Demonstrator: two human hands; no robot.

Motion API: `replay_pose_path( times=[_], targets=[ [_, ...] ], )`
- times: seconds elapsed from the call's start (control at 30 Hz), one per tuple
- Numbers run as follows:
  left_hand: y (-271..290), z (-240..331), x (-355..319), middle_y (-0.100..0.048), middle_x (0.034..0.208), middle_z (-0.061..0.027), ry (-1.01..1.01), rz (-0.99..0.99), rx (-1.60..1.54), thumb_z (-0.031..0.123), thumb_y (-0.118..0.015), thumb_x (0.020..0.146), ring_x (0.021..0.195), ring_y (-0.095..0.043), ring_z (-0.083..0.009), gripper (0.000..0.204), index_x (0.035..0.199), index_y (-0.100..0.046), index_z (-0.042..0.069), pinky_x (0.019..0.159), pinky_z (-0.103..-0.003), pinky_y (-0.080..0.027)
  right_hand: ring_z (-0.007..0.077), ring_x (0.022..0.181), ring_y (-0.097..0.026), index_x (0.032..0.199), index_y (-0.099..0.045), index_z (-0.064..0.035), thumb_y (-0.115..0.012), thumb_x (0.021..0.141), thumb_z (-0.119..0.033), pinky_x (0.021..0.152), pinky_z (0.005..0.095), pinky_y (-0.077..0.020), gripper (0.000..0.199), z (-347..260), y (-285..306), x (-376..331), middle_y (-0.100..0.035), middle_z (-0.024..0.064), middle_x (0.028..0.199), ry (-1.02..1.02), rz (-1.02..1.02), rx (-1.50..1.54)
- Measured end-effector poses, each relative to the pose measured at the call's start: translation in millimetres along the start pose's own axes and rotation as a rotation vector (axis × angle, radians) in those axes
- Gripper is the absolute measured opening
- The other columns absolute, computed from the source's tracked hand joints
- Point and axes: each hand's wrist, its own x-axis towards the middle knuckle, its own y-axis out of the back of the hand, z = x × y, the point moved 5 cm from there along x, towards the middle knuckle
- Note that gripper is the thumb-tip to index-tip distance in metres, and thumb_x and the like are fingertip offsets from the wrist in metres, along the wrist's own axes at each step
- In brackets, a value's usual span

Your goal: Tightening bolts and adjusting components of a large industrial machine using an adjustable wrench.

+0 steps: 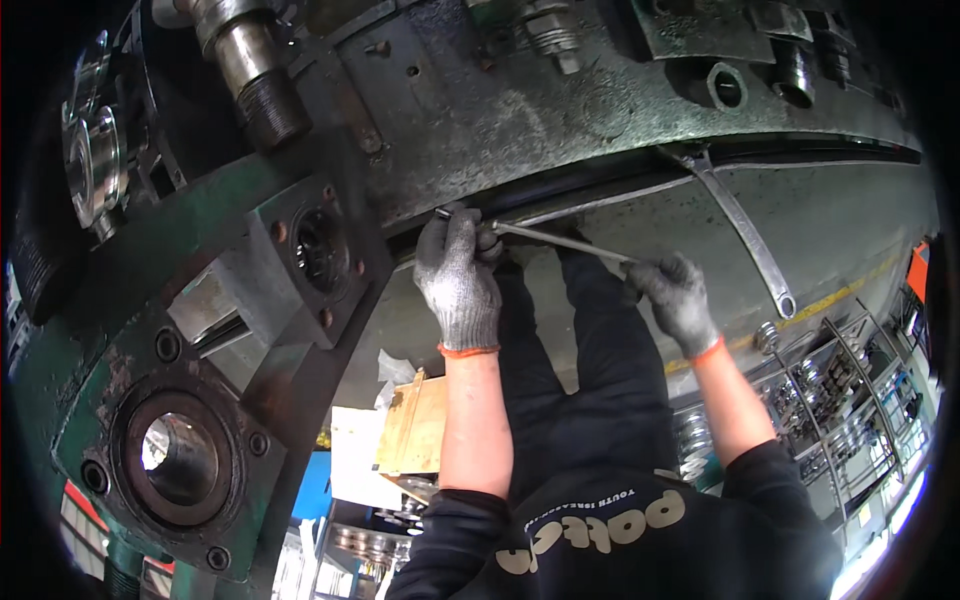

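Note:
My right hand (678, 303), in a grey glove with an orange cuff, is closed around one end of a thin metal rod (565, 242). The rod slants up to the left, and its far tip comes close to the fingers of my left hand (458, 275). That hand wears a matching glove; its fingers are bent together, close below the machine's lower edge. A small dark piece (443, 212) shows at its fingertips, too small to name. Whether the left fingers also touch the rod's tip is unclear.
A long combination wrench (745, 230) hangs slanting from the edge of the large greasy machine body (520, 120). At left stands a green machine frame with a round bore (180, 455) and a square flanged block (315, 255). A rack of metal parts (840, 380) stands at right.

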Motion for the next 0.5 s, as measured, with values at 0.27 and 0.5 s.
replay_pose_path(
  times=[0.27, 0.5],
  targets=[
    [-60.4, 16.3, 43.2, -0.069, 0.074, -0.0115, -0.230, 0.188, 0.769, 0.024, -0.070, 0.090, 0.067, -0.066, -0.0218, 0.029, 0.106, -0.069, -0.001, 0.064, -0.031, -0.053, 0.0169, 0.061, -0.060, 0.101, -0.068, 0.0033, -0.066, 0.093, -0.008, 0.059, 0.0279, -0.0500, 0.014, 12.0, 1.1, -13.6, -0.065, 0.0095, 0.071, -0.123, 0.200, 0.371],
    [-100.3, 46.6, 42.8, -0.073, 0.081, -0.0163, -0.440, 0.190, 1.093, 0.031, -0.070, 0.089, 0.070, -0.067, -0.0350, 0.034, 0.109, -0.071, 0.003, 0.070, -0.042, -0.054, 0.0169, 0.057, -0.057, 0.098, -0.069, 0.0013, -0.067, 0.093, -0.010, 0.054, 0.0284, -0.0472, 0.013, 20.6, 15.2, -6.0, -0.064, 0.0082, 0.070, -0.082, 0.273, 0.468]
  ],
)
